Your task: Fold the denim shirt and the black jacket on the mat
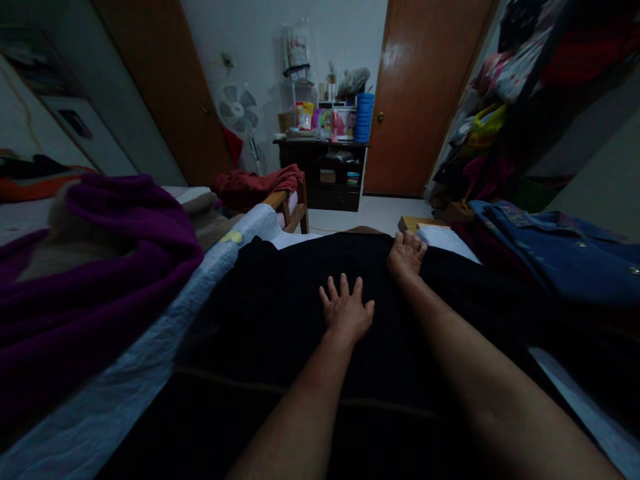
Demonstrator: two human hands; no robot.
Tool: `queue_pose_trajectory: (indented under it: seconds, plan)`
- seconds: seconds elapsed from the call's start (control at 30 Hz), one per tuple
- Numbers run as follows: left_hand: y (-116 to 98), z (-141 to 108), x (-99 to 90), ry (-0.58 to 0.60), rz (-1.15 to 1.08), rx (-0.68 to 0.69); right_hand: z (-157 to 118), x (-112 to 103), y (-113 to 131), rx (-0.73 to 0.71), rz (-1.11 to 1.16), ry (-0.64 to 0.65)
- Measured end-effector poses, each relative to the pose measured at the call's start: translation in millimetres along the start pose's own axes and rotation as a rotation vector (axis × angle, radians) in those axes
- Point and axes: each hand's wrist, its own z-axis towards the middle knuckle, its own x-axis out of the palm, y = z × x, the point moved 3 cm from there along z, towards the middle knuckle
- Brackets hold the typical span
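A black garment (300, 300) lies spread out over a pale quilted cover (165, 360); its exact kind is hard to make out in the dim light. Palm down on its middle rests my left hand (347, 310), fingers spread apart. My right hand (407, 255) is at the garment's far edge, to the right of the left hand. Its fingers are bent and close together over the dark cloth there. A thin brownish line runs across the cloth near my forearms.
On the left is a heaped purple blanket (150, 227). Folded blue denim (545, 240) lies at the right. Beyond stand a wooden chair (299, 207) with red cloth, a fan (240, 110), a dark cabinet (320, 193) and a brown door (415, 100). Clothes (520, 73) hang at right.
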Motion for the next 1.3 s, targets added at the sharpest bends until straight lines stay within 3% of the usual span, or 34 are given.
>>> queue_pose_trajectory:
  seconds: [0.13,0.33,0.47,0.67,0.77,0.87,0.93,1.13,1.23,1.3]
  plan:
    - [0,0,0.5,0.016,0.003,0.005,-20,11,0,-0.008,0.025,0.217]
    - [4,1,0.0,0.033,-0.013,-0.038,-18,22,-26,0.068,-0.013,0.458]
    - [5,1,-0.5,0.023,-0.024,-0.055,-25,8,-23,0.092,0.021,0.55]
    - [7,1,-7.2,-0.005,-0.043,-0.033,-59,-31,10,0.085,0.192,0.824]
    - [14,4,-13.1,-0.041,-0.059,-0.022,-86,-42,27,0.016,0.26,0.8]
    - [22,7,-14.8,-0.079,-0.072,-0.042,-110,-45,36,-0.035,0.238,0.56]
    - [25,8,-13.0,-0.113,-0.07,-0.051,-119,-42,39,-0.047,0.208,0.522]
    - [19,18,-9.6,-0.127,-0.031,-0.086,-118,-41,41,-0.048,0.181,0.604]
    - [19,39,-18.9,-0.082,-0.002,-0.128,-118,-44,41,-0.037,0.197,0.677]
    - [24,59,-30.7,-0.138,0.018,-0.093,-119,-45,42,-0.028,0.2,0.705]
